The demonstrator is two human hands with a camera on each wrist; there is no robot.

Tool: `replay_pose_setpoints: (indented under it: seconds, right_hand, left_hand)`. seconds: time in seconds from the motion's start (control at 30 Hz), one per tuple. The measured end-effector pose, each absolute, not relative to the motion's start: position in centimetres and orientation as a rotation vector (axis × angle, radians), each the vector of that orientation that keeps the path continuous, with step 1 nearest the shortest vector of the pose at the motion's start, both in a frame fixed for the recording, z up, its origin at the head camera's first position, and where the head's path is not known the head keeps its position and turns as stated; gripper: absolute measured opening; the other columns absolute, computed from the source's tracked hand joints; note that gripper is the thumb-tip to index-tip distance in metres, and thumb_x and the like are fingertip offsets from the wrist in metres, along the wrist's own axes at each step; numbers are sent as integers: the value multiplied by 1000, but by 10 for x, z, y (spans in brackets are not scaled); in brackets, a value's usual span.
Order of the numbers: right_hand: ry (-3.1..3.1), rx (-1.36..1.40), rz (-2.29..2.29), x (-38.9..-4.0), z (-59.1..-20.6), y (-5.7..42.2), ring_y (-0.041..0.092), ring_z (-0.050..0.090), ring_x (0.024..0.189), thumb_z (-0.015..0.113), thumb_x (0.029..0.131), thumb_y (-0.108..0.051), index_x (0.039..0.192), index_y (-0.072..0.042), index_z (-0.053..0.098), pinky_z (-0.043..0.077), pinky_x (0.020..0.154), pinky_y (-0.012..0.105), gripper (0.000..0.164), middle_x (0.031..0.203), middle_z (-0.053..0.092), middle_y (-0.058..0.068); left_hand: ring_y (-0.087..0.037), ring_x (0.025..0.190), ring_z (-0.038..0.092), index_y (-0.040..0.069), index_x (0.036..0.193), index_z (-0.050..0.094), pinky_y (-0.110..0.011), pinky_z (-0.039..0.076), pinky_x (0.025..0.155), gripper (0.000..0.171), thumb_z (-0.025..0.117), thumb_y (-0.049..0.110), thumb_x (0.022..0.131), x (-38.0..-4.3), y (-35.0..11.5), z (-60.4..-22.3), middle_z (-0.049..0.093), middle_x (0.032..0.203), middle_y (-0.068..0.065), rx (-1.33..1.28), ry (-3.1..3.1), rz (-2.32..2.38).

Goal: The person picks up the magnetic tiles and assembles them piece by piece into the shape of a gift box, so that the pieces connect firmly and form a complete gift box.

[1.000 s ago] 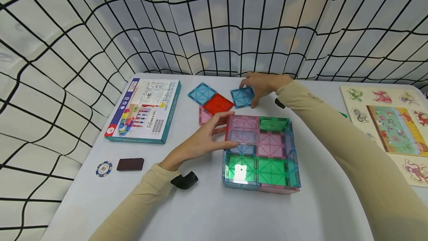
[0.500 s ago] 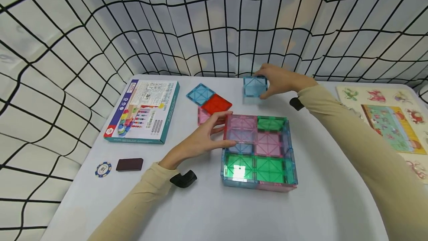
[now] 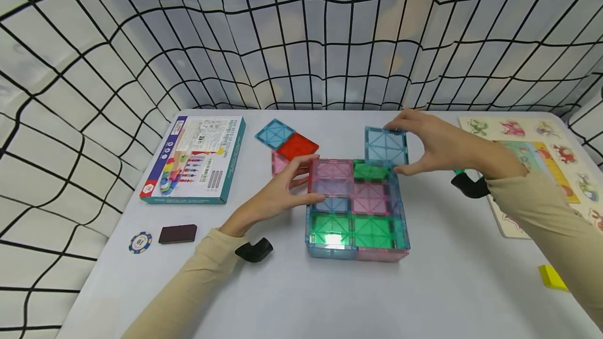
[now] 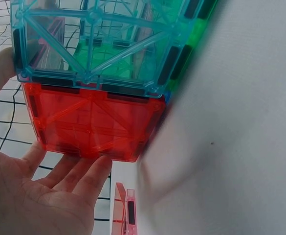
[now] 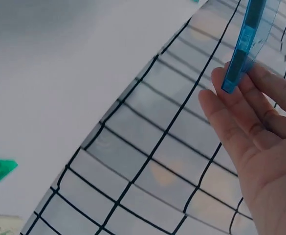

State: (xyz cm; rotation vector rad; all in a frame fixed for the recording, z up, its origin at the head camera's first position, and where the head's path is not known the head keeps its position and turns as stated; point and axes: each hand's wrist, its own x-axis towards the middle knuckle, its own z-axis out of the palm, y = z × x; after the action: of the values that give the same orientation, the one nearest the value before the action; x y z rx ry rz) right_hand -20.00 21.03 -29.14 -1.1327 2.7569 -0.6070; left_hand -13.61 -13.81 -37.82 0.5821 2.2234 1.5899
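A low box built of see-through magnetic tiles (image 3: 332,252) stands in the middle of the table, with blue, pink and green squares. My left hand (image 3: 268,198) holds its left side at the back corner, thumb and fingertips at the edges of a red wall tile (image 4: 91,127). Between thumb and fingers, my right hand (image 3: 445,143) pinches a clear blue square tile (image 3: 385,145) by its right side. That tile overlaps the box's back right corner in the head view. Over the box's back left part lie pink tiles (image 3: 332,171); a gap shows at the back right.
Loose blue (image 3: 275,133), red (image 3: 298,146) and pink (image 3: 279,162) tiles lie behind the left hand. Further left are a boxed toy (image 3: 193,164), a poker chip (image 3: 140,243) and a dark block (image 3: 177,234). A picture puzzle board (image 3: 480,135) and yellow block (image 3: 551,278) lie right; black netting rises behind.
My right hand has lifted the blue tile off the back of the table and brought it right and nearer, to the box's back right corner. The left hand keeps its hold on the box.
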Motion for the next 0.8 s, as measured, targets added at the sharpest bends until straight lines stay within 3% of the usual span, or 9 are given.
replay_pose_setpoints:
  seconds: [0.3, 0.8]
  right_hand:
    - [2689, -1182, -557, -164, -304, 200, 35, 58, 127, 93, 78, -29, 139, 3, 58, 54, 102, 56, 77, 140, 56, 15]
    - [2690, -1123, -501, -160, -313, 191, 31, 61, 124, 91, 80, -32, 137, 2, 60, 55, 102, 53, 74, 137, 58, 13]
  left_hand:
    - [-37, 152, 33, 17, 162, 29, -54, 36, 121, 85, 79, 22, 93, -137, -140, -379, 31, 167, -7, 590, 2214, 1606]
    - [-39, 152, 34, 15, 162, 30, -56, 37, 120, 86, 80, 21, 93, -138, -138, -380, 30, 167, -7, 593, 2215, 1596]
